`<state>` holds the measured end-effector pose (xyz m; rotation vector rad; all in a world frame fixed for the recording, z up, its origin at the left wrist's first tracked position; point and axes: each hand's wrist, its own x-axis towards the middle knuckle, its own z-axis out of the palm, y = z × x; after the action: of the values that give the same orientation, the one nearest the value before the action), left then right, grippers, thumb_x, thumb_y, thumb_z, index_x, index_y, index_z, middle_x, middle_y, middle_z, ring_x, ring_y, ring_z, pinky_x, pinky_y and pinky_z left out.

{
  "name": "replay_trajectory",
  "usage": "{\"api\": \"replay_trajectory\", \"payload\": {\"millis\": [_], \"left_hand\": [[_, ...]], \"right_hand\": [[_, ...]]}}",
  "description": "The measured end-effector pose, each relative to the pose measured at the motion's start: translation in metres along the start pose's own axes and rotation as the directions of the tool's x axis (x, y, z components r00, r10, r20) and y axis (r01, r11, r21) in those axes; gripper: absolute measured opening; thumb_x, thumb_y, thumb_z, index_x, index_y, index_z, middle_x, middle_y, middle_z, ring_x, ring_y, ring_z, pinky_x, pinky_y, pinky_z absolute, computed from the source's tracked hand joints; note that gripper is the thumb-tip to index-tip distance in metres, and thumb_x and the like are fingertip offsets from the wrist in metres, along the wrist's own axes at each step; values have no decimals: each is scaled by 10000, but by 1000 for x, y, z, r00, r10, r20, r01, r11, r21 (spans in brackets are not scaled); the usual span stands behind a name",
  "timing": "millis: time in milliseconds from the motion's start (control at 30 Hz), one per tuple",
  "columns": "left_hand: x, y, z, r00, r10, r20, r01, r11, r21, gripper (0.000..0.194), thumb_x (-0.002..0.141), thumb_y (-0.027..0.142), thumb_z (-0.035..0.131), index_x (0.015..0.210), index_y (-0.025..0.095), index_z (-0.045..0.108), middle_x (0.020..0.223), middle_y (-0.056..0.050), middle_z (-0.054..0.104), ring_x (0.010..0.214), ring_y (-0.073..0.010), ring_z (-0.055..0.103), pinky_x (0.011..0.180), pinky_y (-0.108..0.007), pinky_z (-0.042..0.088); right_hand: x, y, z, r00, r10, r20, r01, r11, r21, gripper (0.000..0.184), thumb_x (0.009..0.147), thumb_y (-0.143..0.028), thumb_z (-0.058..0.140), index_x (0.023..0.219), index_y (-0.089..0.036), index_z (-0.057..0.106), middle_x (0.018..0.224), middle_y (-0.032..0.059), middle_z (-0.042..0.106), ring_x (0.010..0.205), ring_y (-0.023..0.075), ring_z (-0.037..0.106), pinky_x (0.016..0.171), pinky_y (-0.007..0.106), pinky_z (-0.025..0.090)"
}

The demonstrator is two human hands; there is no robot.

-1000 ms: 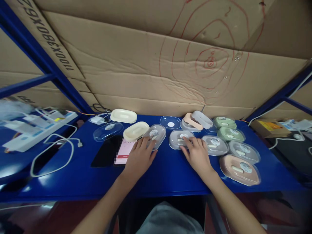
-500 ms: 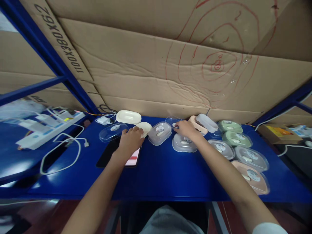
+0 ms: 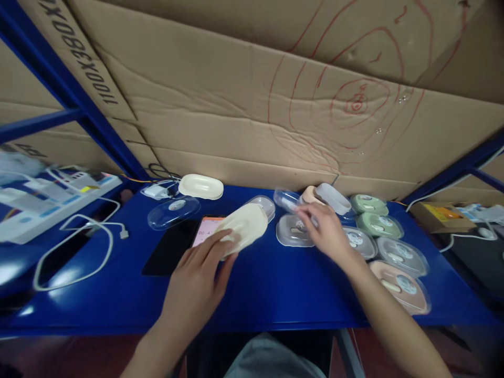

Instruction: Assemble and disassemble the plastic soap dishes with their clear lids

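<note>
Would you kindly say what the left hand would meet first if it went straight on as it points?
With its cream dish, the left hand would probably meet the grey lidded box first; the dish overlaps it in view, so it might pass above.

Holds both bare arms out across the front edge of the blue table [image 3: 255,294], with the left forearm [image 3: 153,346] rising from the lower left and the right forearm [image 3: 394,328] slanting inward from the lower right. Carries the left hand [image 3: 197,275] left of the table's middle, about midway between front and back edges, back upward, gripping between fingers [image 3: 207,249] angled to the right and a thumb on the near side. Sets the right hand [image 3: 325,228] right of the middle and nearer the back edge, turned leftward, pinching with slightly blurred fingertips. Leaves both hands well apart.
</note>
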<state>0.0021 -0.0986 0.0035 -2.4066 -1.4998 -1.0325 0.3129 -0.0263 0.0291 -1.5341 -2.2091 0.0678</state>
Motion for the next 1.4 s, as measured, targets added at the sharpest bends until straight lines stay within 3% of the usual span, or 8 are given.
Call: {"api": "replay_trajectory", "payload": {"millis": [200,367,467,667,1000,1167,1267,1400], "left_hand": [[-53,33,6,992,119,52,-114,989,-91,194,1090,167,513,1196,236,659,1328,-71,743,1085,-232,742,932,-379,536],[-77,42,26,967,209,147,-179,964,-195,253,1070,138,455,1150,231,676,1312,-79,756,1021,-235,756,882,-400,592],[-84,42,33,955,235,180,-186,950,-252,266,1054,119,454,1136,237,678,1307,-78,758,1056,-241,754,903,-414,606],[-87,37,41,974,144,173,-81,943,-324,231,1083,190,496,1190,270,685,1340,-86,739,1131,-252,738,936,-422,621],[-82,41,50,967,142,213,-68,945,-319,230,1070,198,522,1164,267,721,1366,-98,720,1162,-278,742,956,-470,652],[-88,39,46,984,36,176,19,954,-300,452,1075,300,574,1526,273,557,1585,-180,539,1196,-293,725,944,-443,678],[-89,37,42,992,-30,120,60,967,-248,581,1057,310,622,1613,298,452,1652,-199,435,1250,-321,691,962,-480,670],[-84,36,38,984,101,144,-71,977,-200,499,1051,232,630,1539,298,549,1649,-167,450,1455,-375,546,1079,-551,602]], "right_hand": [[-24,3,11,977,-203,-65,194,974,-120,259,1114,-263,490,1142,-223,745,1139,72,804,1099,246,699,1011,409,392],[12,53,-7,993,62,-97,-89,949,-304,355,1102,-331,473,1346,-219,705,1408,126,716,1319,299,619,1085,437,396],[15,89,-23,938,317,-138,-345,836,-426,432,1059,-383,552,1417,-176,676,1408,187,708,1294,365,639,1051,482,445],[-4,114,-27,911,408,-64,-392,807,-442,342,1018,-330,619,1298,-203,768,1182,153,809,1047,325,759,900,405,530],[10,66,-28,990,107,-96,-133,933,-334,353,1085,-314,531,1362,-237,736,1338,94,766,1245,288,684,1023,404,487],[-55,3,-16,968,-235,-87,212,954,-212,337,1088,-278,548,1380,-249,716,1325,78,774,1231,273,696,1021,438,501],[-106,-29,3,949,-315,-25,309,943,-125,398,1050,-186,573,1416,-287,690,1257,63,797,1164,266,718,996,464,529],[-146,-49,28,940,-342,-22,341,940,-33,360,1039,-162,589,1373,-244,697,1188,59,812,1071,237,743,1013,473,549]]}}
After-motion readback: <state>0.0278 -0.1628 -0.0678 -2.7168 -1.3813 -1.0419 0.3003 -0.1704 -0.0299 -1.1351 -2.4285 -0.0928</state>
